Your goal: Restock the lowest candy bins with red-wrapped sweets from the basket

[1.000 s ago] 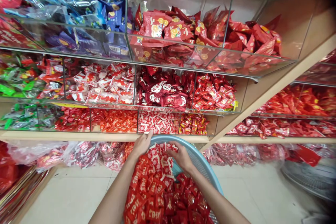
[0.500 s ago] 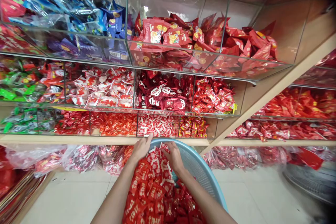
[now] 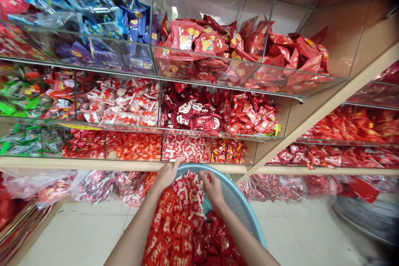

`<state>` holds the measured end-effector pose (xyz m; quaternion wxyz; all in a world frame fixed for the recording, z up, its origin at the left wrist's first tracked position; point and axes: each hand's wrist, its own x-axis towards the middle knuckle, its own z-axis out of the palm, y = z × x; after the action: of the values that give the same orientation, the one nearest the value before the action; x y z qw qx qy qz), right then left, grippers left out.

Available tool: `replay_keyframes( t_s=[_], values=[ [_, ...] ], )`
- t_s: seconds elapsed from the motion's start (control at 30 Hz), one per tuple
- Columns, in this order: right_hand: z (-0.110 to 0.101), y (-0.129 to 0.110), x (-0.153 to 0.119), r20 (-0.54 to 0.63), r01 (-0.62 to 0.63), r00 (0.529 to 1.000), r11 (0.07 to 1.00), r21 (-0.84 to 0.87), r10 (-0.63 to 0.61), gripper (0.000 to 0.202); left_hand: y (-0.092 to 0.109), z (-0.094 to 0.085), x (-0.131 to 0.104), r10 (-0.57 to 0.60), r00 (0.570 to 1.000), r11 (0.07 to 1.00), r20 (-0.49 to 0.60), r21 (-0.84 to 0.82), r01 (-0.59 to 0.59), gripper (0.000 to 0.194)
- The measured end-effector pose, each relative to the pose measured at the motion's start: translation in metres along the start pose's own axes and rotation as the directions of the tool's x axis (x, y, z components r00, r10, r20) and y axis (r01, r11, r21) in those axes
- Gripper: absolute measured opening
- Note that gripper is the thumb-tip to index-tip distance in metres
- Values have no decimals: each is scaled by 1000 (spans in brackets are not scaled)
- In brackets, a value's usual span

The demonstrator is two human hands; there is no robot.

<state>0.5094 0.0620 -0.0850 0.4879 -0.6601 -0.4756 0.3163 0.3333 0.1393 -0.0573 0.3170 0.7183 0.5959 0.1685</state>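
A blue plastic basket (image 3: 245,205) stands in front of me, below the shelf edge. My left hand (image 3: 167,174) grips its far left rim, thumb pointing up along the edge. Inside lie red wrapped candies (image 3: 170,228) at the left, small red-and-white wrapped candies (image 3: 188,193) at the far side, and dark red candies (image 3: 215,241) nearer me. Over the inside of the basket is my right hand (image 3: 213,187), just right of the red-and-white candies. Its fingers are loosely bent and apart, and no candy shows in them.
Clear-fronted shelf bins hold candies: red orange-printed packets (image 3: 205,41), dark red ones (image 3: 193,110) and small red-and-white ones (image 3: 187,148). Bagged candies (image 3: 93,187) lie under the bottom shelf board (image 3: 77,163). A grey round fan-like object (image 3: 368,218) stands on the tiled floor (image 3: 289,232) at right.
My right hand has drawn a little to the right, off the red-and-white candies. My left hand stays on the rim. The view has shifted slightly.
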Motion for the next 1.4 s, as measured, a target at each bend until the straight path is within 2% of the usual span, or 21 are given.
replay_keyframes(
  t_s=[0.07, 0.13, 0.37, 0.47, 0.6, 0.8, 0.9, 1.07, 1.4],
  values=[
    [-5, 3, -8, 70, -143, 988, 987, 72, 138, 45, 0, 0, 0, -6, 1000, 1000, 1, -1, 6, 62],
    [-12, 8, -18, 152, -228, 966, 966, 120, 209, 45, 0, 0, 0, -5, 1000, 1000, 6, -3, 5, 62],
    [-24, 24, -43, 262, -338, 916, 936, 100, 303, 35, -1, 1, -1, 7, 1000, 1000, 1, -4, -7, 62],
    [-22, 31, -48, 258, -314, 927, 940, 131, 274, 38, 0, 1, -1, 9, 1000, 1000, 3, -5, -9, 62],
    [-19, 39, -50, 201, -188, 963, 982, 25, 179, 40, 0, 1, 0, 13, 1000, 1000, 3, 5, -13, 61],
    [-20, 39, -54, 297, -110, 943, 985, -135, 146, 25, -2, 2, 1, 15, 1000, 999, -9, 36, -15, 62],
    [-22, 34, -57, 325, -162, 925, 978, -131, 197, 28, -2, 3, 1, 25, 1000, 999, 0, 21, -25, 63],
    [-20, 31, -62, 368, -313, 884, 950, 4, 289, 31, -2, 2, 1, 20, 999, 1000, 24, -11, -20, 64],
    [4, 38, -66, 357, -469, 852, 860, 198, 383, 31, 3, -2, -2, -19, 999, 1000, 46, -4, 19, 66]
  ],
)
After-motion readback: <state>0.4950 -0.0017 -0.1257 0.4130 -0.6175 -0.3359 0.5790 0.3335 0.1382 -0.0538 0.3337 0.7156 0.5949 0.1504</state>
